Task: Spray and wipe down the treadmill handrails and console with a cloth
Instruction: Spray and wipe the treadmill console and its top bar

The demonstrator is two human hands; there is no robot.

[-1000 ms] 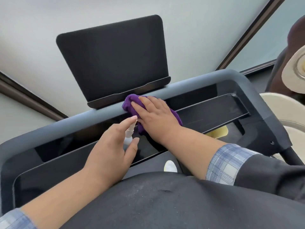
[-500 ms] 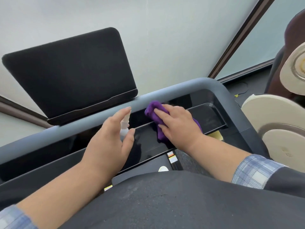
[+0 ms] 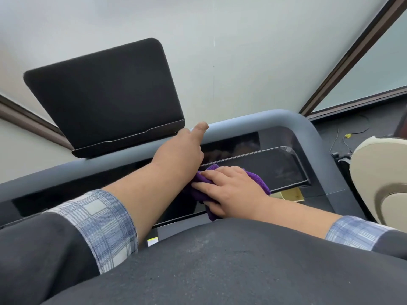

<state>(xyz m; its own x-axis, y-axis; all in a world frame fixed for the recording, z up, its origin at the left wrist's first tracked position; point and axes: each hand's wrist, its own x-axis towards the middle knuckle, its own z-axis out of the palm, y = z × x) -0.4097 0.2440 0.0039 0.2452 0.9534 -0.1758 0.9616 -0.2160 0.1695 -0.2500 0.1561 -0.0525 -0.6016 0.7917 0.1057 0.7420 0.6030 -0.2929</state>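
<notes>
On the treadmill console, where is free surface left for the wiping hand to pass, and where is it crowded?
Free: the glossy black console panel to the right of the right hand, up to the grey rounded handrail corner; also the dark strip at far left. Crowded: the middle, where the left hand crosses over the purple cloth under the right hand.

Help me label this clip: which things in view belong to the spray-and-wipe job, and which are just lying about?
Part of the job:
purple cloth, under the right hand
glossy black console
grey handrail
left hand, reaching toward the rail; no spray bottle visible in it

Just lying about:
black tablet stand
cream chair
cable on floor
</notes>
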